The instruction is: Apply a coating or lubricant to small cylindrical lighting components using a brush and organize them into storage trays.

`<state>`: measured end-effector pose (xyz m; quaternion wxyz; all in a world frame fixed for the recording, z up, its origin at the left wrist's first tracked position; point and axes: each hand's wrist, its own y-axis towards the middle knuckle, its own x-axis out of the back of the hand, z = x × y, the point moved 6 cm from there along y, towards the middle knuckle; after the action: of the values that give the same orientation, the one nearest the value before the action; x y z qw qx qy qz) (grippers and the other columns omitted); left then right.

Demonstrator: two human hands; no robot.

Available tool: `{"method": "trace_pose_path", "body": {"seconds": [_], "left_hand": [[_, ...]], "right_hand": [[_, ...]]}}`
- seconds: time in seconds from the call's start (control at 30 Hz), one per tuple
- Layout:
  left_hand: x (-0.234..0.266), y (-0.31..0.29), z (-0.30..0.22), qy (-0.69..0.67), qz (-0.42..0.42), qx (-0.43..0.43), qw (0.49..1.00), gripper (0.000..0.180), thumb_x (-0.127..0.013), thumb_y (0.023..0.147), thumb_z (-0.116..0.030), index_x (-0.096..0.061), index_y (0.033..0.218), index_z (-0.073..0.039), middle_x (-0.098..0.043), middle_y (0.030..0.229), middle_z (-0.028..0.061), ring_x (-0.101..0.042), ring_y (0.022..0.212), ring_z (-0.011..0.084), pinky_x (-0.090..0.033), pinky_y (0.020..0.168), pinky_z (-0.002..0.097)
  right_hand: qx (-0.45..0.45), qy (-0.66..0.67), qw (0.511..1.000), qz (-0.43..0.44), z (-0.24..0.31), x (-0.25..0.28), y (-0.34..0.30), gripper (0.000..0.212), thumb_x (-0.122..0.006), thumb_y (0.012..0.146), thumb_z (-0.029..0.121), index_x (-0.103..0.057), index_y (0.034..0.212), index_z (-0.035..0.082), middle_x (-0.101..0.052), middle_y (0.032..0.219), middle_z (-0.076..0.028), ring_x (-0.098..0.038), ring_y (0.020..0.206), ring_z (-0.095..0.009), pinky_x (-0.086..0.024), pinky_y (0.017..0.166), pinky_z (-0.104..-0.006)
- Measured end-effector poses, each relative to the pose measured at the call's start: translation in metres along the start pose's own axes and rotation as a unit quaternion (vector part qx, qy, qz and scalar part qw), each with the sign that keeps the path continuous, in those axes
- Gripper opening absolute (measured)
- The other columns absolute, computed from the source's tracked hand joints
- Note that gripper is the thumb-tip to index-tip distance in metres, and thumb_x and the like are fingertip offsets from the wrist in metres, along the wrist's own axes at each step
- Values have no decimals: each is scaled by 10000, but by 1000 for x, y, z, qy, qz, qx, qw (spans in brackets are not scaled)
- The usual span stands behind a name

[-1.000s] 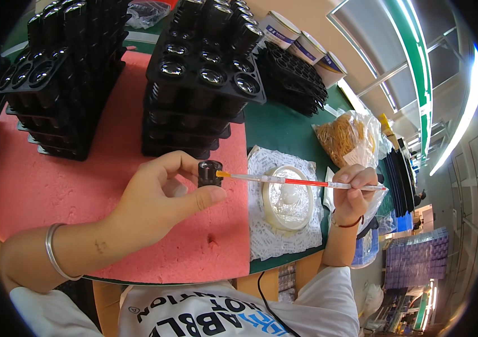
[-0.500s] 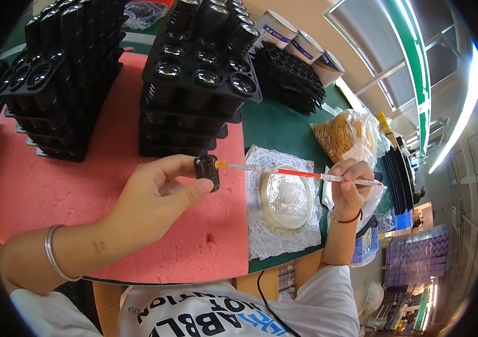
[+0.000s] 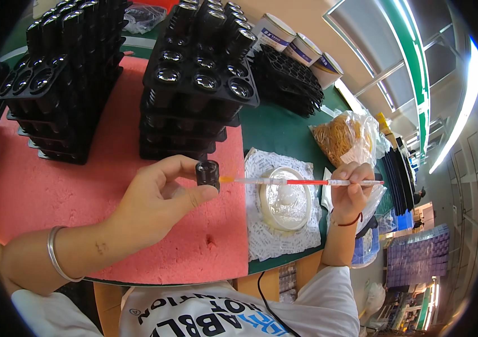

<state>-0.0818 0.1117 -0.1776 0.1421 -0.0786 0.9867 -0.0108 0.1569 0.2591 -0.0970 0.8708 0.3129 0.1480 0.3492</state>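
Observation:
Between thumb and fingers, my left hand (image 3: pixel 157 196) grips a small black cylinder (image 3: pixel 208 173) above the pink foam mat (image 3: pixel 177 255). My right hand (image 3: pixel 352 188) pinches the far end of a thin brush (image 3: pixel 308 182) with a red and whitish handle. The brush lies nearly level, its yellowish bristles pointing at the cylinder's right side. Whether they touch it is hard to tell, as the tip is blurred. Below the brush sits a round whitish dish (image 3: pixel 265 209) of clear, shiny material on a printed paper sheet (image 3: pixel 261 247).
Two stacks of black trays (image 3: pixel 188 121) (image 3: pixel 53 126) hold several shiny-topped black cylinders. Beyond stand empty black trays (image 3: pixel 287 81) and several white cans (image 3: pixel 272 32). A clear bag of tan bands (image 3: pixel 337 137) lies right on the green tabletop (image 3: pixel 272 132).
The brush's tip has dropped and shifted slightly right, bringing the brush closer to level. In my left hand the cylinder has tilted a little and shows more of its top.

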Motion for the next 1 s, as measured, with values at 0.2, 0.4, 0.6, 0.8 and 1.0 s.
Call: {"method": "trace_pose_path", "body": {"seconds": [0.2,0.4,0.6,0.8,1.0], "left_hand": [[0,0,-1,4,0,-2,1000,181,-627,763,-63,-522,908,-34,-509,809,-50,-361,528,-24,-290,469,140],[0,-1,-2,10,-2,-11,1000,188,-631,765,-81,-522,911,-36,-509,821,-48,-358,526,-25,-292,469,143],[1,0,2,26,3,-14,1000,214,-608,788,-106,-529,964,-14,-528,880,-22,-377,557,-14,-317,497,156],[0,0,3,5,16,7,1000,281,-571,811,-98,-517,1067,5,-549,983,16,-440,642,7,-379,582,173],[-6,-3,-3,36,45,34,998,273,-549,821,-80,-516,1076,9,-551,1004,25,-486,722,23,-405,642,179]], "right_hand": [[-14,-11,1000,20,-2,-7,-2,173,-665,715,119,-535,749,10,-589,752,-158,-587,670,-202,-490,603,-264],[-20,-20,1000,5,-5,-4,-1,170,-657,722,120,-538,755,3,-590,756,-164,-589,678,-206,-493,608,-267],[-37,-20,999,-17,-5,-4,1,174,-652,726,114,-533,758,-9,-586,753,-172,-590,677,-217,-504,624,-282],[-57,-55,997,-1,-7,-4,3,169,-608,767,121,-483,811,16,-553,784,-133,-574,676,-171,-473,637,-228],[-56,-38,997,-42,-9,5,2,160,-633,726,78,-523,785,-22,-580,790,-194,-588,683,-224,-507,636,-286]]}}
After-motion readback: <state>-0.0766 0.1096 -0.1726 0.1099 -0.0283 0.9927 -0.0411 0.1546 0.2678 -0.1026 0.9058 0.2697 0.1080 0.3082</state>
